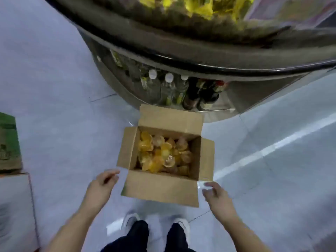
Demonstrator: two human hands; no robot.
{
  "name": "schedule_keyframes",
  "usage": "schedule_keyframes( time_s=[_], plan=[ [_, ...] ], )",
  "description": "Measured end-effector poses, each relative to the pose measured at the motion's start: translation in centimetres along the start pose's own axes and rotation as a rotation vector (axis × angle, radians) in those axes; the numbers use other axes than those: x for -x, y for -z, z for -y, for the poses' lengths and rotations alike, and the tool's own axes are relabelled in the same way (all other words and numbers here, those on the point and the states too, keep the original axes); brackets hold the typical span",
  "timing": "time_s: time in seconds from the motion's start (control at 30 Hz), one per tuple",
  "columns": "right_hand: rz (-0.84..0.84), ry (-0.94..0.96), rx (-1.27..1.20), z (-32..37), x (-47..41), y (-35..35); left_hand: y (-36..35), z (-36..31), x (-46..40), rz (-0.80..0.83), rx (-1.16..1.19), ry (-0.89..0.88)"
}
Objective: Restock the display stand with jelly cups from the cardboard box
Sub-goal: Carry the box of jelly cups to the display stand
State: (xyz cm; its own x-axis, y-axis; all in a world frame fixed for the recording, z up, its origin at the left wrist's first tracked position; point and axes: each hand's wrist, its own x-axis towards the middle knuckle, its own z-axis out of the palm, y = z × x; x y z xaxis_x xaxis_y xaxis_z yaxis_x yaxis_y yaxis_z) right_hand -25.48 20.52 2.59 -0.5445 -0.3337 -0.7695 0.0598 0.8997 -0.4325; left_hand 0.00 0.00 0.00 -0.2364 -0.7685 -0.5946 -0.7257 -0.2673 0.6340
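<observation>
While the cardboard box (163, 157) sits on the tiled floor (54, 88) with all four flaps folded outward, neither hand has hold of anything. The left hand (101, 186) is held just off the box's near left corner, its fingers (113, 174) loosely curled and empty; the right hand (217, 194) is held by the near right corner, its fingers (207, 187) spread and likewise empty, though blur makes it uncertain whether a fingertip touches the flap. The jelly cups (163, 154), orange and yellow, are heaped loosely inside the box, well below its rim. The display stand (200, 51) rises just beyond the box, with bottles (169, 86) crowded on its bottom shelf and yellow packets (200, 8) blurred above.

Several mishaps can be foreseen. Should the box be lifted by its flaps rather than its walls or underside, a flap could fold or tear and the box could tip, so that the cups are spilled across the floor. Because the cups lie jumbled, a handful grabbed carelessly could be dropped, or a sealed lid squeezed and split. As the box stands close to the bottom shelf, a hurried lift could knock the far flap against the bottles. The shoes (131, 220) are planted just behind the box, so a step forward could catch it.
</observation>
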Motion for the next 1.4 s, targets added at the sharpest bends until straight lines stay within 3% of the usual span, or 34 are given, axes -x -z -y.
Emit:
schedule_keyframes(
  time_s=[0.17,0.3,0.4,0.63,0.9,1.1,1.4],
  plan=[
    [-0.25,0.162,-0.091,1.5,-11.6,-2.9,-5.8,-1.6,-10.6,-0.045,0.08,-0.047],
    [-0.265,0.111,-0.031,-0.4,-15.6,-5.2,-9.2,-0.2,-13.6,-0.033,-0.117,-0.058],
    [-0.309,0.135,0.104,-1.0,-16.1,-5.9,-9.7,-0.1,-13.8,-0.153,-0.256,-0.062],
    [-0.354,0.094,0.029,-0.6,-8.2,-2.2,-6.3,-5.3,-6.2,-0.116,-0.243,-0.099],
    [-0.485,-0.132,-0.146,0.3,13.6,12.8,-1.9,-22.6,11.9,0.117,-0.463,-0.265],
    [-0.666,-0.16,-0.221,-1.9,27.6,26.7,-5.0,-35.7,25.2,0.244,-0.515,-0.359],
    [-0.899,-0.223,-0.32,-8.1,31.6,43.8,-18.0,-50.9,33.7,0.316,-0.527,-0.653]
  ],
)
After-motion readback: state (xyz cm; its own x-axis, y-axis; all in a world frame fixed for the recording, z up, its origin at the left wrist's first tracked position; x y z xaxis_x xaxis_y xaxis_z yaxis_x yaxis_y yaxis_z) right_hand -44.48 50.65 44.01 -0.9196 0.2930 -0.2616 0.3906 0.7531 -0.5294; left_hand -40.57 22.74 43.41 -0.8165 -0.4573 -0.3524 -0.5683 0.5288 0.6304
